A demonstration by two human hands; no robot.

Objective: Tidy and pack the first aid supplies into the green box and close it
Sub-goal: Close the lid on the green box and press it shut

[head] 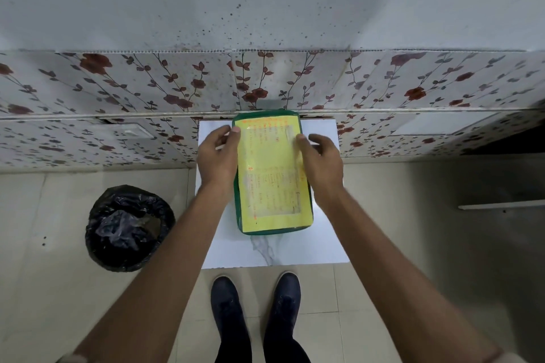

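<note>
The green box (272,231) lies on a small white marble-patterned table (265,253), its long side running away from me. A yellow printed label (271,180) covers most of its top face, and the lid looks down. My left hand (216,158) rests against the box's left edge near the far end, thumb on the label's corner. On the opposite side, my right hand (320,162) presses the right edge, fingers spread over the label's margin. No loose first aid supplies are in view.
A bin lined with a black bag (128,227) stands on the tiled floor to the left of the table. A floral-tiled wall (147,91) rises right behind the table. My dark shoes (256,312) stand at the table's near edge.
</note>
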